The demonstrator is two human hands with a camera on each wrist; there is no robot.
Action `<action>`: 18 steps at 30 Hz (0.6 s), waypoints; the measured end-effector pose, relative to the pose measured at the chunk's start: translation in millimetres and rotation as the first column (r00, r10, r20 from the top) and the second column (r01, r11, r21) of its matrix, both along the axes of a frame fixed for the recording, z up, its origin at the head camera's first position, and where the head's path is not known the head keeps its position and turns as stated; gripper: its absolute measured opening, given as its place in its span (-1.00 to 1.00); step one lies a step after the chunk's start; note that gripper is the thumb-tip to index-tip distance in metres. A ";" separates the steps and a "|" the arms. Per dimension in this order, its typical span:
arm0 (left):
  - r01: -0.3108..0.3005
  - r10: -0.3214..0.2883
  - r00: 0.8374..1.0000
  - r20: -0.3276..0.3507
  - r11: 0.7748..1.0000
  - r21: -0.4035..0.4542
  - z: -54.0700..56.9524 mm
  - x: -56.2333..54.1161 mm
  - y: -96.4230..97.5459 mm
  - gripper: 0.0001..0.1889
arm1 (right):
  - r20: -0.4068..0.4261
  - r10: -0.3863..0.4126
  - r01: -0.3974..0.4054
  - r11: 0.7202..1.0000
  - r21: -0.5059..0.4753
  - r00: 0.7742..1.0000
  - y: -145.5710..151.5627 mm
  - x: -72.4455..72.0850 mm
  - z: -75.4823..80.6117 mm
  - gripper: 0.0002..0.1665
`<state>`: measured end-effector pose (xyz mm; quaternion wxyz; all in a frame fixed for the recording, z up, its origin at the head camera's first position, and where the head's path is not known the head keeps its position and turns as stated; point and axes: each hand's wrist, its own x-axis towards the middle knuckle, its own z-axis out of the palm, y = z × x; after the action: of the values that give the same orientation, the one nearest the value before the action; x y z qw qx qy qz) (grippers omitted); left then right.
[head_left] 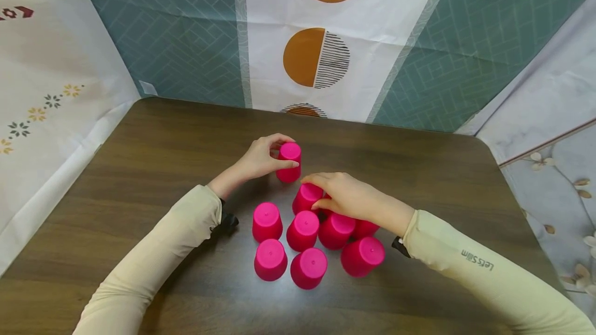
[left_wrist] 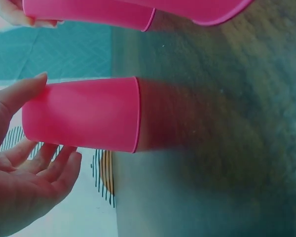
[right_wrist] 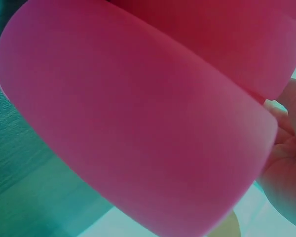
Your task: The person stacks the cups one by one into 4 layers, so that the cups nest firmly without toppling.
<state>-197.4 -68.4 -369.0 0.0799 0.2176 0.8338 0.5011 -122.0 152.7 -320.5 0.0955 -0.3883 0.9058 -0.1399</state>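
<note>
Toward the back of the table, my left hand holds an upside-down pink cup, thumb on one side and fingers on the other. The left wrist view shows that cup with its wide rim at or just above the wood; I cannot tell which. My right hand grips another upside-down pink cup by its upper end, at the far edge of the group. A large pink cup fills the right wrist view and covers most of that hand's fingers.
Several more upturned pink cups stand close together in front of the hands, among them a left one, a front one and a right one. Some sit partly hidden under the right hand. Patterned cloth hangs behind the wooden table.
</note>
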 end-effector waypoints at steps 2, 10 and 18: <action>-0.002 0.002 1.000 -0.001 1.000 0.003 -0.3 1.1 -1.1 -0.44 | 0.002 -0.002 0.002 1.000 -0.002 1.000 -0.4 0.0 0.3 -0.29; 0.004 -0.004 1.000 0.024 1.000 -0.003 0.6 7.5 -3.9 -0.44 | 0.017 -0.003 0.003 1.000 -0.008 1.000 -1.8 1.0 1.2 -0.29; -0.009 0.009 0.999 0.035 1.000 -0.024 -5.3 8.9 -2.1 -0.41 | 0.037 -0.003 0.002 0.999 0.037 0.999 -2.8 0.3 6.1 -0.29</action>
<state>-188.5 -70.6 -374.3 0.0949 0.2041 0.8392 0.4951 -121.8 149.9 -314.4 0.1191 -0.3826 0.9068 -0.1306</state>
